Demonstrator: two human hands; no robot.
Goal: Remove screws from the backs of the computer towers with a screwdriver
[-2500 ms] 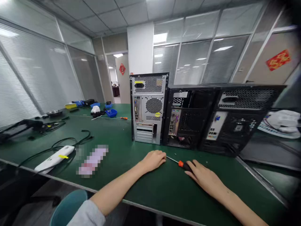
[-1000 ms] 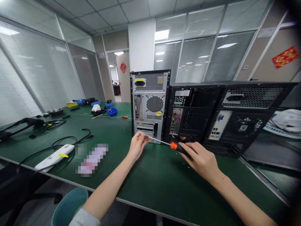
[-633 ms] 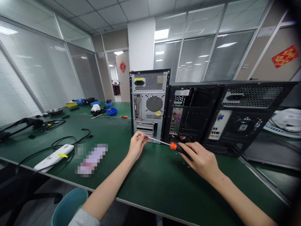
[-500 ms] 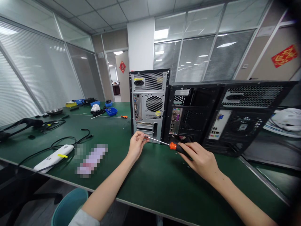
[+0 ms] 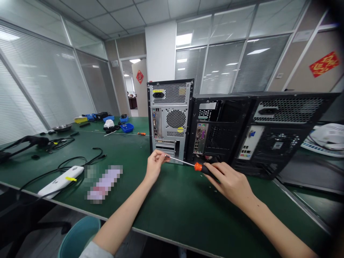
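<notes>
My right hand point(image 5: 229, 182) grips the black-and-orange handle of a screwdriver point(image 5: 197, 166), holding it above the green table point(image 5: 172, 204). Its thin shaft points left to my left hand point(image 5: 155, 165), whose fingers pinch at the tip; whether a small part sits between them I cannot make out. Both hands hover just in front of three upright computer cases seen from the back: a silver one point(image 5: 169, 120), a black one point(image 5: 216, 130) beside it, and a second black one point(image 5: 279, 132) at the right.
A white device point(image 5: 60, 181) with black cables point(image 5: 77, 161) lies at the left. Blue bins point(image 5: 127, 127) and another screwdriver point(image 5: 139, 134) sit farther back. A teal chair back point(image 5: 76, 238) is below the table edge. White items point(image 5: 326, 138) lie at the far right.
Both hands rose from the table, the right lifting the screwdriver and the left coming to pinch its tip. In the last second they have hardly moved.
</notes>
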